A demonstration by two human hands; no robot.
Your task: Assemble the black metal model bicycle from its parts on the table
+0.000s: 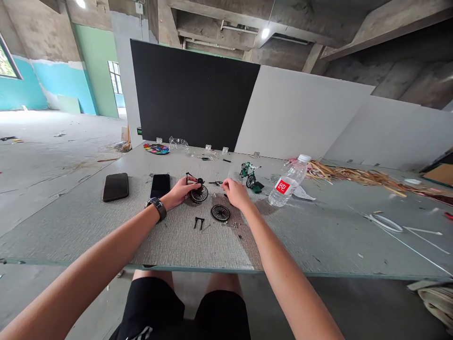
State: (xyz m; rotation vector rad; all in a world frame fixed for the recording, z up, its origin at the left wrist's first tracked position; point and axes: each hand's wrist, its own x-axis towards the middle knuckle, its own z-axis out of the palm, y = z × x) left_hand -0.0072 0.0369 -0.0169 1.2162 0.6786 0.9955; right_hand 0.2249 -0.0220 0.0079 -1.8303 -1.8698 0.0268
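Observation:
My left hand has its fingers closed on a black model bicycle frame, which has a spoked wheel attached and stands on the table. To its right, my right hand is closed in a pinch above the table; whatever is between its fingertips is too small to make out. A loose spoked wheel lies flat between and nearer to me than the hands. A black forked part rests to its left. Beyond my right hand, a green model bicycle stands upright near small dark green pieces.
Two dark phones lie at the left. A clear bottle with a red label stands on the right. Behind are a colourful oval palette and crumpled plastic. Wood strips and white ties lie farther right.

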